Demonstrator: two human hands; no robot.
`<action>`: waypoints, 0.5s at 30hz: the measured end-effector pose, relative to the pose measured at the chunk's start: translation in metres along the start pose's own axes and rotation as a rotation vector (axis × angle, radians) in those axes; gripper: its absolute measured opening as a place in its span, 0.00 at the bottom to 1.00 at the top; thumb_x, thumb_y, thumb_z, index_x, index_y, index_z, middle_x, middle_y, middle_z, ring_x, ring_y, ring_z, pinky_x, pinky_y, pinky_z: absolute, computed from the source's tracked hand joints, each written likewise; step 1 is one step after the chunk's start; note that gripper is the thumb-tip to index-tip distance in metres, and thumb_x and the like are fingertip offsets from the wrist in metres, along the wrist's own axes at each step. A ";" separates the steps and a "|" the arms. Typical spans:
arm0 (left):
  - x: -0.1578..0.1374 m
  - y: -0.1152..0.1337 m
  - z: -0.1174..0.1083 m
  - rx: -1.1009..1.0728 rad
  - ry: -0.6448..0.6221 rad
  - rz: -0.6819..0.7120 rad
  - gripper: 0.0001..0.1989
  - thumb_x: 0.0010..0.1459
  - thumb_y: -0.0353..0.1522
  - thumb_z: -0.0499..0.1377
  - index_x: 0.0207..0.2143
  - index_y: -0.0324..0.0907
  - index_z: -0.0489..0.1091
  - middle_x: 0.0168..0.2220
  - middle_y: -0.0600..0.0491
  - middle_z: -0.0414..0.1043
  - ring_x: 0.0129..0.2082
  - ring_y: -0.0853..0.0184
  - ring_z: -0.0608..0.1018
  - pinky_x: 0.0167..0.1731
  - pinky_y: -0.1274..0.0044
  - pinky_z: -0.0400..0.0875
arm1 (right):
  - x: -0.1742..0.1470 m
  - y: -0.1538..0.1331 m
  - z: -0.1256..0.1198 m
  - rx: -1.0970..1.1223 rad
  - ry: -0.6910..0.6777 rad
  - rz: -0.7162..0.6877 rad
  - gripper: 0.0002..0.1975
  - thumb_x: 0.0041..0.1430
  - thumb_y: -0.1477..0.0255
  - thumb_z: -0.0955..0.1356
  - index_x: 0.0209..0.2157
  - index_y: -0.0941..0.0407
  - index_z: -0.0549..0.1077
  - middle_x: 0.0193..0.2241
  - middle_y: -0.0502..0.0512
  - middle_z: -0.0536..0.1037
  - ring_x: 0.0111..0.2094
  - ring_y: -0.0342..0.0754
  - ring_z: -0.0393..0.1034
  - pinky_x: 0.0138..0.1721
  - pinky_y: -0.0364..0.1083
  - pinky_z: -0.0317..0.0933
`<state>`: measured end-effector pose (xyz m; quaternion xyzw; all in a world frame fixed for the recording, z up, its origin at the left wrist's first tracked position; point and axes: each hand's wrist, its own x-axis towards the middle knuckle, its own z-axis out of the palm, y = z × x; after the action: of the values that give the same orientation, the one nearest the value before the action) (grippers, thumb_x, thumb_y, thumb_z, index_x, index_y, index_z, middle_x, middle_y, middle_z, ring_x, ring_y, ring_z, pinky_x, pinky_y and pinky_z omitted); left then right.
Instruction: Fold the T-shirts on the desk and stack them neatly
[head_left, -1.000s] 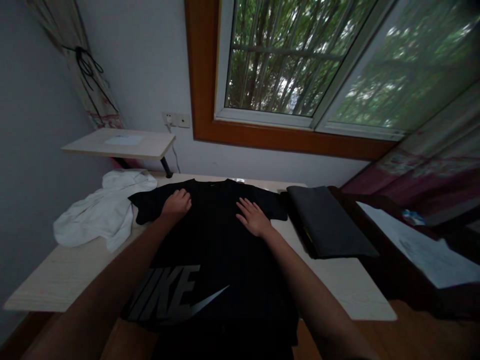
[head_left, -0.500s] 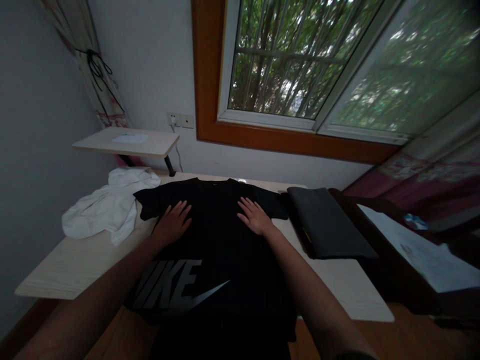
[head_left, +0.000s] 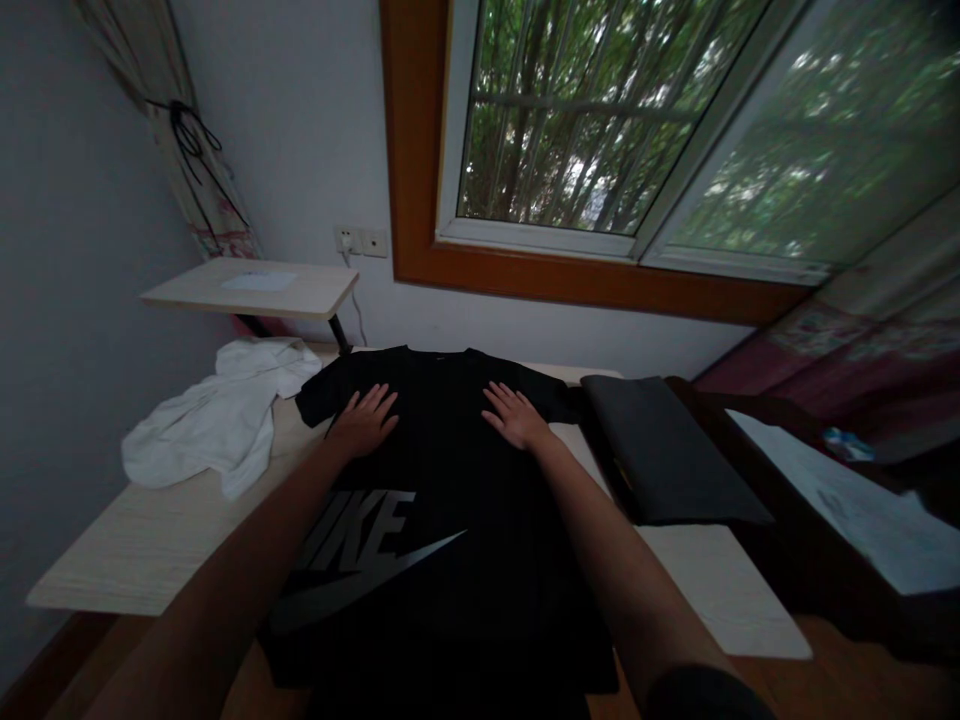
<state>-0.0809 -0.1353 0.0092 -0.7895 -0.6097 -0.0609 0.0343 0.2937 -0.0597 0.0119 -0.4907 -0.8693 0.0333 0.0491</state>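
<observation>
A black T-shirt [head_left: 450, 450] with a grey NIKE print and swoosh lies spread out on a pale wooden desk [head_left: 135, 545], its collar toward the wall. Its lower part reaches past the desk's front edge. My left hand [head_left: 366, 420] rests flat on the upper left of the shirt, fingers spread. On the upper right, my right hand [head_left: 516, 415] also lies flat with its fingers apart. Neither hand grips the cloth. Crumpled white cloth [head_left: 217, 415] lies on the desk left of the shirt.
A small raised shelf [head_left: 307, 290] with a sheet of paper stands at the back left. To the right lies a dark grey folder [head_left: 667, 450], touching or close to the right sleeve. Farther right, papers [head_left: 847, 500] rest on a dark surface. A window is behind the desk.
Both hands and the shirt have shifted slightly away from me and to the right across the desk. More of the swoosh shows now. The hands stay flat on the shirt.
</observation>
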 end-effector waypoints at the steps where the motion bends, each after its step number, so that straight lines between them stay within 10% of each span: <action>1: 0.003 0.000 0.001 -0.003 0.005 0.000 0.31 0.71 0.45 0.42 0.72 0.45 0.53 0.74 0.47 0.48 0.74 0.59 0.50 0.70 0.59 0.45 | 0.002 0.002 0.000 -0.002 0.001 0.004 0.35 0.72 0.48 0.50 0.73 0.49 0.52 0.74 0.53 0.48 0.74 0.52 0.40 0.72 0.59 0.40; 15: 0.047 -0.002 0.005 -0.035 -0.028 -0.038 0.31 0.70 0.45 0.43 0.72 0.46 0.53 0.75 0.49 0.46 0.74 0.59 0.49 0.70 0.57 0.45 | 0.034 0.024 -0.002 0.015 -0.016 0.023 0.36 0.72 0.49 0.51 0.72 0.52 0.52 0.74 0.54 0.47 0.74 0.52 0.39 0.72 0.59 0.39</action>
<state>-0.0708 -0.0891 0.0109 -0.7791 -0.6238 -0.0612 0.0108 0.2966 -0.0182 0.0132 -0.4999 -0.8638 0.0445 0.0453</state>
